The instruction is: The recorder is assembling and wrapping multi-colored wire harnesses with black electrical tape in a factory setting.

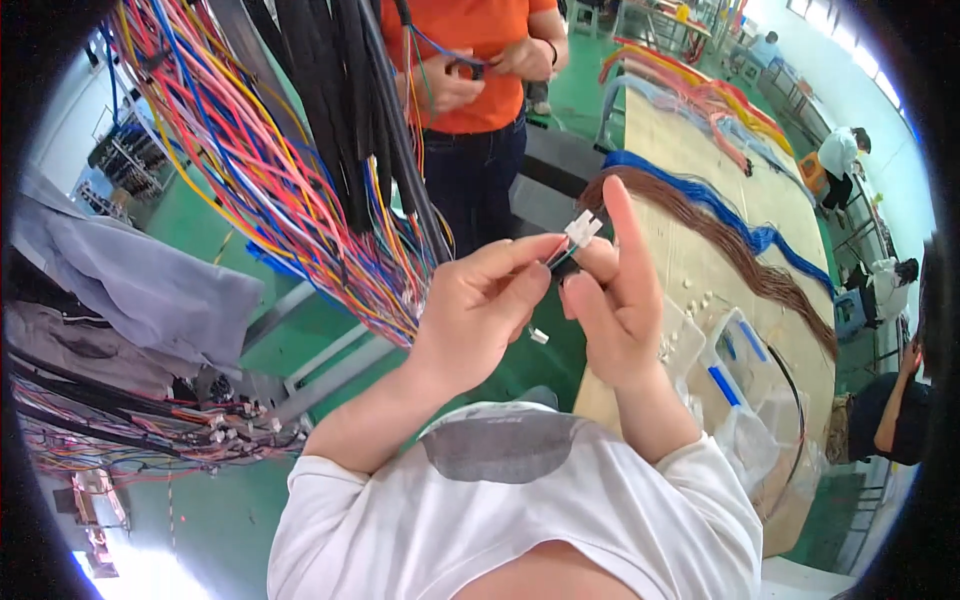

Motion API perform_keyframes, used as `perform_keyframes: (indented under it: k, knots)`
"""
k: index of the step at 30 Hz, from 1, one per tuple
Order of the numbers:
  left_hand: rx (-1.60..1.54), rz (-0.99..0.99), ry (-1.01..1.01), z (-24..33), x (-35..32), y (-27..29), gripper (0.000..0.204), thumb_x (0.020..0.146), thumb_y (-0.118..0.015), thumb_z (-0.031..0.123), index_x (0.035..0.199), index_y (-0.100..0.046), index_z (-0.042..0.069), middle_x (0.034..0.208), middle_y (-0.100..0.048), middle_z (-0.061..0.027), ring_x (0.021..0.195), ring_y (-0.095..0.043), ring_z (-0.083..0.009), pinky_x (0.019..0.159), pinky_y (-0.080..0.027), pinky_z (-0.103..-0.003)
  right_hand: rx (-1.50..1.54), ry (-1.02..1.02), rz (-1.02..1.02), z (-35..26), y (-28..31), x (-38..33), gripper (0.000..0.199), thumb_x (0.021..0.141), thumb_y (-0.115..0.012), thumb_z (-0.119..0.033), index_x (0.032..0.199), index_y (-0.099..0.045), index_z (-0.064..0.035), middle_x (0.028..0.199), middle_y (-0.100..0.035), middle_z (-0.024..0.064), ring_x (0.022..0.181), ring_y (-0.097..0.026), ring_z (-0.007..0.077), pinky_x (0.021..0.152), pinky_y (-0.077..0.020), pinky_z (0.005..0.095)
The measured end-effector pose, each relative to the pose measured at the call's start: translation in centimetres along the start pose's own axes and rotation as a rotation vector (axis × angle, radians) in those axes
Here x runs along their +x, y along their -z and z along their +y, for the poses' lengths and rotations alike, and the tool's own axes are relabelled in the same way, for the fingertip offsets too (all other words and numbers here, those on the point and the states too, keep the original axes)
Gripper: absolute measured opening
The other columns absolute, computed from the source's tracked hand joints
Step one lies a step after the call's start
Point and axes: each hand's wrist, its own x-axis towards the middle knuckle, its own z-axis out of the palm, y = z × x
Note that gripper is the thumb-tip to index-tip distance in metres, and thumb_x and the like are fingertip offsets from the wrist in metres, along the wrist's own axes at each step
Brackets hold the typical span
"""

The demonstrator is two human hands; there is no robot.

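Note:
In front of my chest, a white plastic connector (582,228) with thin wires running down from it sits between my fingertips. My left hand (475,310) is closed in a pinch on the wires just below the connector. Beside it, my right hand (622,300) has its index finger stretched upward, while its thumb and bent fingers close around the connector's lower side; its exact grip is partly hidden. Something dark, perhaps sleeving, shows between the hands. Below my left fingers hangs a second small white connector (539,336).
Bundles of coloured wires (270,170) and black sleeved cables (335,100) hang at left. A person in an orange shirt (470,60) stands opposite, handling wires. On the wooden table (680,220) at right lie brown wires (720,240), blue wires (745,220) and clear plastic trays (735,360).

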Motion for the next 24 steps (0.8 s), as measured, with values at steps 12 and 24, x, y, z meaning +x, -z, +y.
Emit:
perform_keyframes:
  k: [12, 24]
  knots:
    - [-0.169, -0.072, -0.017, 0.2, -1.1, -0.1, 0.025, 0.084, -0.049, 0.001, 0.108, -0.054, 0.0, 0.085, -0.056, -0.0024, 0.069, -0.05, -0.0051, 0.059, -0.04, -0.018, 0.085, -0.056, -0.017, -1.1, -0.4, -0.6, 0.061, 0.08, -0.045, 0.003, 0.131, -0.012, 0.0073, 0.065, -0.047, -0.0001, 0.059, -0.038, 0.0068, 0.056, -0.031, 0.0188]
    - [-0.171, -0.056, 0.01, -0.1, -0.9, 0.6, 0.026, 0.084, -0.049, 0.0, 0.109, -0.054, 0.002, 0.086, -0.054, -0.0013, 0.061, -0.043, -0.0009, 0.051, -0.035, -0.015, 0.124, 0.033, -0.012, -0.3, -0.5, -0.4, 0.06, 0.08, -0.044, 0.003, 0.131, -0.014, 0.0065, 0.064, -0.049, 0.0021, 0.06, -0.041, 0.008, 0.057, -0.0319, 0.0194]
